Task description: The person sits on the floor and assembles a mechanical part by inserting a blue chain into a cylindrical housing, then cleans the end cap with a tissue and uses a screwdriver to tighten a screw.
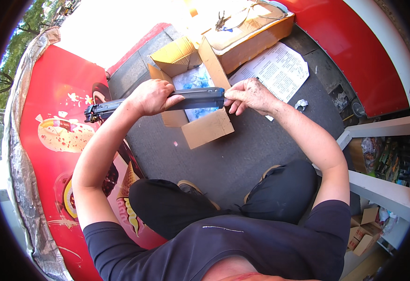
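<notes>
A long black toner cartridge [196, 98] is held almost level above an open cardboard box [209, 129]. My left hand [153, 97] wraps over its middle, thumb along the near side. At the cartridge's right end, my right hand [252, 96] has its thumb and fingers closed on the end piece; the exact part pinched is hidden. Dark smudges mark the right hand and forearm. Inside the box lies a clear plastic bag [193, 80] stained with blue powder, partly covered by the cartridge.
Behind the open box stands a larger cardboard box [256, 35] with a cord and small dark parts on top. A printed sheet [280, 70] and crumpled paper [301, 104] lie on the grey floor [167, 154]. A red panel [55, 178] borders the left, white shelving [378, 187] the right.
</notes>
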`<act>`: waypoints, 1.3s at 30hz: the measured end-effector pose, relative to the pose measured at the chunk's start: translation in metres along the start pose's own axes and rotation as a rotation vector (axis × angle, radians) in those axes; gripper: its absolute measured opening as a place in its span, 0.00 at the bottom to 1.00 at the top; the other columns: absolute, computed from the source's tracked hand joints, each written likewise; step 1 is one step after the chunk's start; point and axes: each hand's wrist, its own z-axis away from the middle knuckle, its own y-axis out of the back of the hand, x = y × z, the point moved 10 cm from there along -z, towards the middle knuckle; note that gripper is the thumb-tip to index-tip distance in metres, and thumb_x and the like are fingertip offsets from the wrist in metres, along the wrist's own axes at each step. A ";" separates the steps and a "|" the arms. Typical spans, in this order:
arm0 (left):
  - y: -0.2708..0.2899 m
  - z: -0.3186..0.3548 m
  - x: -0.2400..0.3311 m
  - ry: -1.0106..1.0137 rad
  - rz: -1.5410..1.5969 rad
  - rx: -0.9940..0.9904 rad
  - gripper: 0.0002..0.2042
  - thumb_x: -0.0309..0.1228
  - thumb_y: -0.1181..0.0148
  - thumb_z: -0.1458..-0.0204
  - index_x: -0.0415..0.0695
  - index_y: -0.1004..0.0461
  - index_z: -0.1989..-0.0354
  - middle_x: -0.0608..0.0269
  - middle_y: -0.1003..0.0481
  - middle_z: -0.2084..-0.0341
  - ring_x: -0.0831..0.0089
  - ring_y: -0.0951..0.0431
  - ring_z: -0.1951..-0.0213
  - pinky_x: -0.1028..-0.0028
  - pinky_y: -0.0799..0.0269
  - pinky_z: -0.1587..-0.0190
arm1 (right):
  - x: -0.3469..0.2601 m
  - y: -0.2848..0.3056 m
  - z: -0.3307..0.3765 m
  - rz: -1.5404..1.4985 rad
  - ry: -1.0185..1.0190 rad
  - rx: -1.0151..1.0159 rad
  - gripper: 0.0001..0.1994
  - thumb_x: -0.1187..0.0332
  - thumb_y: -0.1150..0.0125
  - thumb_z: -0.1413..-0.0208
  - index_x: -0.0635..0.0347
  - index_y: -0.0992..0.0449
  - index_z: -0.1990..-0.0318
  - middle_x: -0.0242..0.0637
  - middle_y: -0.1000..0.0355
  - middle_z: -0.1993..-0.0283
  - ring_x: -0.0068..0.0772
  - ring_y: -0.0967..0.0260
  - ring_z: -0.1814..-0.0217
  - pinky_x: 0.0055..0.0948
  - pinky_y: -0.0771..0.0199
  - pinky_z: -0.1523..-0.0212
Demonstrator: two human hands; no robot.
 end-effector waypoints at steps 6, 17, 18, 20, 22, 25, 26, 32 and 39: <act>0.000 0.002 -0.001 0.012 -0.018 0.008 0.32 0.56 0.55 0.36 0.37 0.23 0.75 0.46 0.23 0.75 0.51 0.19 0.67 0.57 0.23 0.60 | -0.002 0.000 0.002 0.036 -0.059 0.056 0.14 0.65 0.39 0.38 0.72 0.22 0.59 0.44 0.21 0.64 0.29 0.21 0.70 0.24 0.17 0.71; -0.002 0.001 0.002 0.013 -0.060 -0.027 0.31 0.56 0.54 0.36 0.38 0.24 0.76 0.47 0.24 0.76 0.50 0.20 0.68 0.58 0.23 0.61 | 0.000 -0.003 -0.006 0.188 0.002 0.076 0.11 0.66 0.37 0.39 0.70 0.21 0.63 0.41 0.22 0.70 0.26 0.23 0.75 0.23 0.20 0.76; -0.003 0.001 0.001 0.021 -0.036 -0.043 0.30 0.55 0.54 0.36 0.38 0.25 0.75 0.47 0.24 0.75 0.49 0.22 0.67 0.56 0.24 0.60 | -0.001 -0.001 -0.005 0.190 0.027 0.092 0.11 0.67 0.37 0.40 0.70 0.21 0.63 0.40 0.22 0.71 0.26 0.23 0.75 0.23 0.20 0.76; -0.005 0.002 0.000 0.029 -0.001 -0.050 0.28 0.53 0.53 0.36 0.38 0.25 0.73 0.46 0.25 0.75 0.47 0.23 0.66 0.54 0.26 0.59 | -0.004 0.003 -0.002 0.182 0.096 0.104 0.11 0.68 0.37 0.40 0.71 0.22 0.63 0.39 0.22 0.71 0.25 0.23 0.75 0.22 0.21 0.76; -0.005 0.004 0.000 0.028 0.021 -0.030 0.28 0.53 0.53 0.36 0.38 0.25 0.73 0.46 0.25 0.74 0.47 0.23 0.66 0.54 0.26 0.59 | -0.003 0.012 0.002 0.199 0.104 0.163 0.11 0.69 0.37 0.41 0.72 0.22 0.62 0.41 0.21 0.70 0.26 0.21 0.74 0.23 0.20 0.75; -0.004 0.007 -0.004 0.044 0.038 0.001 0.27 0.51 0.54 0.35 0.38 0.25 0.73 0.45 0.25 0.75 0.46 0.23 0.65 0.54 0.26 0.58 | -0.005 0.022 0.007 0.220 0.132 0.216 0.11 0.71 0.37 0.42 0.73 0.22 0.60 0.41 0.21 0.69 0.26 0.21 0.73 0.23 0.19 0.73; -0.005 0.006 -0.005 0.044 0.041 0.004 0.27 0.51 0.54 0.35 0.38 0.26 0.73 0.45 0.25 0.75 0.46 0.23 0.65 0.54 0.26 0.58 | -0.006 0.022 0.007 0.203 0.133 0.203 0.11 0.71 0.37 0.42 0.73 0.22 0.59 0.41 0.21 0.69 0.26 0.21 0.72 0.22 0.19 0.73; -0.003 0.002 -0.010 0.050 0.049 0.002 0.27 0.52 0.55 0.35 0.38 0.25 0.73 0.45 0.24 0.74 0.47 0.22 0.65 0.54 0.26 0.58 | -0.017 0.014 -0.004 0.218 0.184 0.167 0.11 0.66 0.32 0.40 0.68 0.19 0.60 0.37 0.20 0.69 0.20 0.23 0.73 0.19 0.21 0.74; -0.006 0.004 -0.013 0.023 0.057 0.024 0.29 0.53 0.57 0.34 0.38 0.23 0.71 0.45 0.22 0.72 0.48 0.20 0.63 0.56 0.24 0.57 | -0.027 0.015 -0.005 0.283 0.283 0.151 0.11 0.66 0.35 0.39 0.68 0.21 0.58 0.37 0.21 0.70 0.20 0.22 0.71 0.19 0.19 0.72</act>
